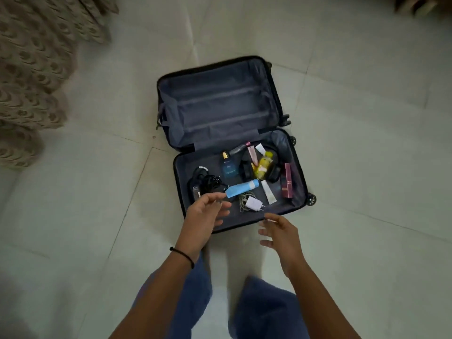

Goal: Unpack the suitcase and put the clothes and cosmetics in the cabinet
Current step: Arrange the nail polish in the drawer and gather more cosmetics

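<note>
My fingers (220,205) were loose and part-curled on both hands, grasping nothing. The left hand (208,212) hung over the front left corner of the suitcase (220,106), its thumb tip just beside the flat end of the blue tube (242,189). Blur kept me from telling whether they touched. The right hand (281,232) hovered with fingers spread at the near rim.

The suitcase lay open on the floor (367,118). Its far half showed only lining, and I saw no clothes. The cosmetics lay loose in the near half, and the cabinet was out of view.

I judged the blue tube light and soft. It would dent under a squeeze, so a grip across its middle or at the cap suited it better than a pinch on the thin end. The blue bottle (228,167) looked like glass: heavier, smooth and breakable, best taken round its body, not by the gold cap. The yellow bottle (264,166) seemed to be light plastic and perhaps slick. The pink box (287,179) looked stiff and easy to pinch along its long sides. The white tube (267,192) lay flat and would need a fingertip under one edge.

The charger (254,203) and the black cables (208,181) lay close to the blue tube, so a careless lift could drag a cord along.
</note>
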